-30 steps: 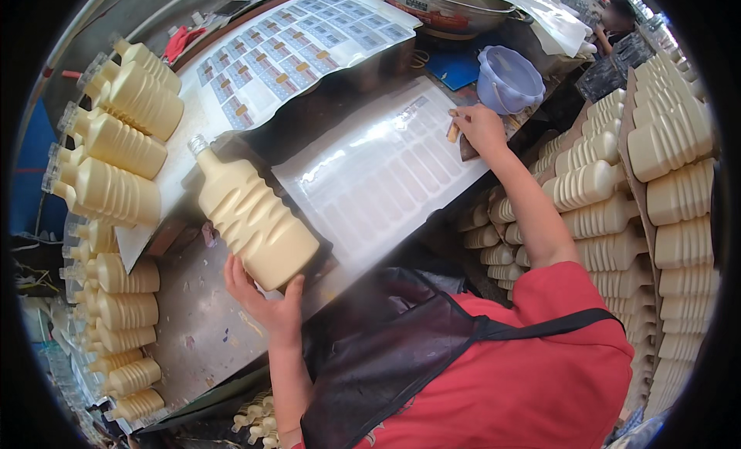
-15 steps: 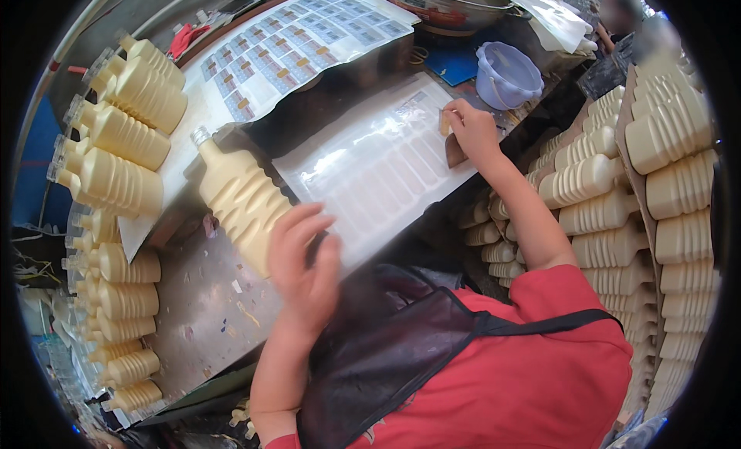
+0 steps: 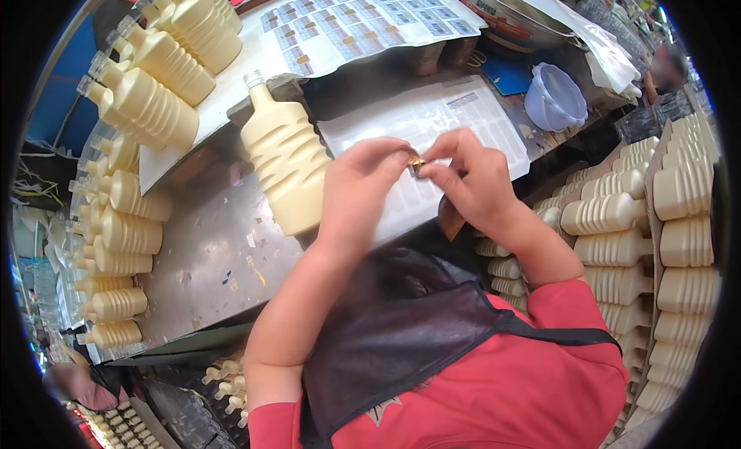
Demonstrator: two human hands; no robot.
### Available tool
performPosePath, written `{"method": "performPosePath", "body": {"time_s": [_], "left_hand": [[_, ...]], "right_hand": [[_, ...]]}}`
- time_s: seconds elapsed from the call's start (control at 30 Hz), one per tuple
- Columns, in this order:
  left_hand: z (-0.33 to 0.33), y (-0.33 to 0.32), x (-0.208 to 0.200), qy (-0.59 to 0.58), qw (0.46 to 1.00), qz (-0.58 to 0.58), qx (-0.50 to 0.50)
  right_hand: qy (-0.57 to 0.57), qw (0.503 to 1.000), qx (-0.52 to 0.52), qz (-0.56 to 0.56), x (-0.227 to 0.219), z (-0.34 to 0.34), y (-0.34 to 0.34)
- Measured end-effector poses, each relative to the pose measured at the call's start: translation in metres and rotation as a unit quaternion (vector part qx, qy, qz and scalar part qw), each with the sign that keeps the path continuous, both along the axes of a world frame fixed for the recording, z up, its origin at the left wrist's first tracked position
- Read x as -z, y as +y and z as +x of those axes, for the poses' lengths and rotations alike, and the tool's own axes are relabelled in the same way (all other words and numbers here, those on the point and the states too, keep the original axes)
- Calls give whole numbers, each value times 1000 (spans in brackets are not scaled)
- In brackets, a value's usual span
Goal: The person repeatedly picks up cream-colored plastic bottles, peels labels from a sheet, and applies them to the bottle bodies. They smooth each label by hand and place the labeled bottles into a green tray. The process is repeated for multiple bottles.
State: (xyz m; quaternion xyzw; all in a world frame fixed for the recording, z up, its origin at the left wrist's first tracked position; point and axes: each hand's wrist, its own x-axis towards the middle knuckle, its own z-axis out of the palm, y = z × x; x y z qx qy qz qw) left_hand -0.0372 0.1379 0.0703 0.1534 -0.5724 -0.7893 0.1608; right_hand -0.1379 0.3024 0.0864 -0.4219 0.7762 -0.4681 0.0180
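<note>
My left hand (image 3: 359,188) and my right hand (image 3: 480,185) meet above a shiny plastic-covered sheet (image 3: 482,136) with pale oblong outlines. Both pinch a small gold-and-dark label (image 3: 417,165) between thumb and fingers. Below my right hand, a flat brown piece (image 3: 450,220) sticks out; its other end is hidden, so whether the hand grips it cannot be told. Left of my left hand, a cream ridged bottle (image 3: 289,167) with a clear neck lies on its side, neck pointing away, its shoulder by a dark support.
A sheet of printed labels (image 3: 347,28) covers the far table. Cream bottles (image 3: 139,101) line the left edge; more are stacked on shelves (image 3: 610,217) at right. A lilac bucket (image 3: 554,98) and a metal basin (image 3: 509,16) stand far right. Other people appear at both edges.
My right hand has moved from the sheet's right end toward its middle. My left hand has come up from the bottle's base to meet it at the gold label. The view has shifted.
</note>
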Motion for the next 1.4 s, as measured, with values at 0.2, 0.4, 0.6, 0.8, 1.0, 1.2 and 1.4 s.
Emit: {"method": "performPosePath", "body": {"time_s": [0.2, 0.4, 0.6, 0.8, 1.0, 1.2, 1.4], "left_hand": [[12, -9, -6, 16, 983, -181, -33], [30, -18, -6, -28, 984, -177, 8], [84, -54, 21, 35, 819, -530, -215], [120, -61, 67, -76, 833, -503, -219], [112, -75, 98, -50, 841, -501, -199], [114, -71, 70, -31, 826, -523, -208], [82, -74, 7, 30, 830, -530, -173]], "right_hand": [[-164, 978, -103, 78, -28, -24, -31], [-303, 942, -114, 90, -38, -52, -37], [-231, 938, 251, -56, -8, -211, 81], [103, 868, 431, 223, 36, -325, 175], [-33, 869, 260, 421, 43, -390, 218], [188, 891, 317, 264, -32, -230, 72], [-187, 980, -19, 67, -41, -92, -43]]}}
